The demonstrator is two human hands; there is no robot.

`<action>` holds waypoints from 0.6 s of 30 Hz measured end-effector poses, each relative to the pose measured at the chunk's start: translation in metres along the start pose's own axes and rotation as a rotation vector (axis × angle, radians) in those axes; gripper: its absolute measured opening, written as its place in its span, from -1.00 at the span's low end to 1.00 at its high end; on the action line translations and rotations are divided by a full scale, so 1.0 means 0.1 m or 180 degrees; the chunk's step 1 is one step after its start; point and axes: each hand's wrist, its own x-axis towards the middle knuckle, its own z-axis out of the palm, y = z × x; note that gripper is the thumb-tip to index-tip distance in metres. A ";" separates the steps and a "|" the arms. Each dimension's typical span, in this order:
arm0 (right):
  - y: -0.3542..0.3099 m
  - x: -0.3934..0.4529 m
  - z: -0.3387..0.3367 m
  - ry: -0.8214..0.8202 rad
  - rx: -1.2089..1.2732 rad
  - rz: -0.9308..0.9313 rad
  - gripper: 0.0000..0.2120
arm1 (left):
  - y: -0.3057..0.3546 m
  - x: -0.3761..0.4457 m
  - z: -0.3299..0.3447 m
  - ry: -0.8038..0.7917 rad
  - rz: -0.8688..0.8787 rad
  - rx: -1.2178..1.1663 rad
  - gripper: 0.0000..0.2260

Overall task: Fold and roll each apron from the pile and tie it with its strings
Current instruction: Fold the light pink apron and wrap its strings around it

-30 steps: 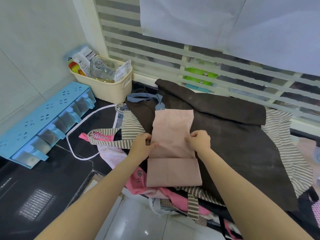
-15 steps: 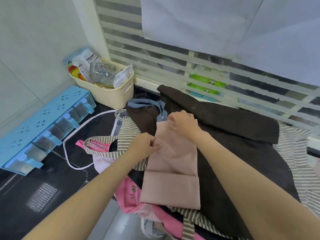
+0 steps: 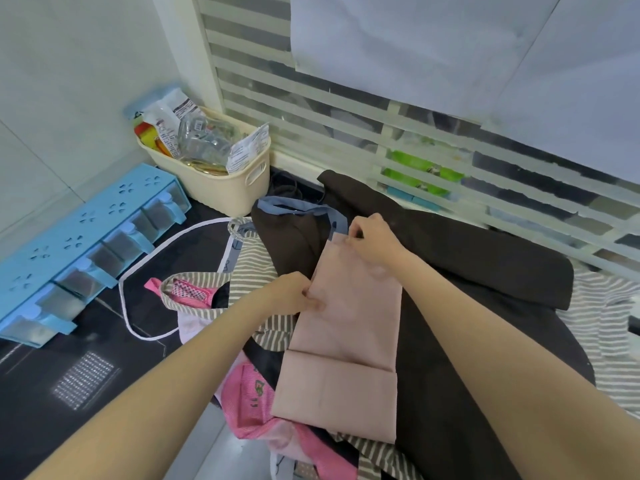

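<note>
- The pink apron point(image 3: 349, 327) lies folded into a long narrow strip on top of a dark brown apron point(image 3: 467, 282), which crowns the pile point(image 3: 263, 393) on the black counter point(image 3: 45, 410). Its near end is already turned over into one flat fold.
- The right hand point(image 3: 372, 242) pinches the far top edge of the strip, right where the blue-grey strings point(image 3: 311, 211) come out.
- The left hand point(image 3: 294, 294) pinches the strip's left edge about halfway along, thumb on top.
- To my eye the step in hand is squaring up the strip before rolling. It would go best with the far edge pulled taut and both long edges kept parallel, so the roll stays even, and with the strings left free at the far end for tying.
- Compared with a second ago, the right hand has gone from the strip's right edge up to the far end; the left has hardly shifted. The near fold looks unchanged.
- Off to the left stand a cream basket point(image 3: 225, 188) of packets and a blue drawer rack point(image 3: 86, 244).
</note>
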 end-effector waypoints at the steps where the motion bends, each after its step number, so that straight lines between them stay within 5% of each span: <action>1: 0.00 0.01 -0.01 -0.0066 0.0006 0.0006 -0.92 | -0.01 -0.01 -0.01 -0.0004 -0.0018 -0.0196 -0.71; 3: -0.02 0.03 -0.02 -0.0127 0.0098 0.0044 -0.95 | -0.03 -0.04 -0.03 0.0112 -0.0025 -0.0648 -0.88; 15: -0.14 0.13 0.02 -0.0499 -0.0072 0.0026 -0.79 | -0.13 -0.10 0.19 0.0999 0.0042 -0.0343 -0.74; 18: -0.14 0.15 0.06 -0.0083 0.0250 0.0402 -0.82 | -0.15 -0.12 0.18 0.0953 0.0046 -0.0438 -0.72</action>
